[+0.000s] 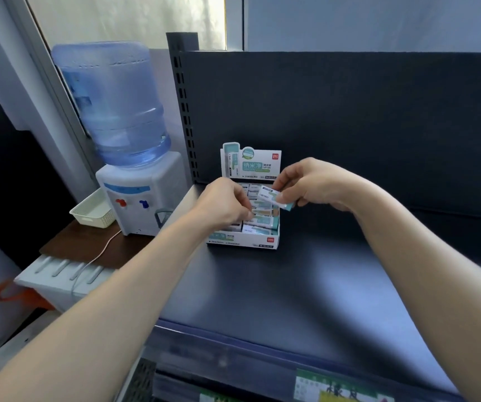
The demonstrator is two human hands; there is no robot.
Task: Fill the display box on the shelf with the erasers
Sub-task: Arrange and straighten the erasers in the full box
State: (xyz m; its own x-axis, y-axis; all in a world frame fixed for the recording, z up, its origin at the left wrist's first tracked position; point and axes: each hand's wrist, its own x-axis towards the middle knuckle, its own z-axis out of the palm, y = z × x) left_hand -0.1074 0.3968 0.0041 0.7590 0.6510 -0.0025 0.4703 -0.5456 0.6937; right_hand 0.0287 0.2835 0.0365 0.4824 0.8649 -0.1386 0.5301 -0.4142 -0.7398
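A white and teal display box [243, 244] with an upright header card [258, 165] stands on the dark shelf [291, 285], near its left end. Several wrapped white and teal erasers [259, 226] lie in rows inside it. My right hand [314, 184] pinches one eraser [275, 199] just above the box's right side, the eraser tilted. My left hand [224, 203] hovers over the box's left half with its fingertips curled down among the erasers; whether it grips one is hidden.
A water dispenser [140, 195] with a blue bottle [114, 103] stands left of the shelf on a brown table [88, 242], beside a cream basket [92, 210]. A perforated upright post [184, 105] and dark back panel [349, 117] bound the shelf. Price labels [335, 387] line its front edge.
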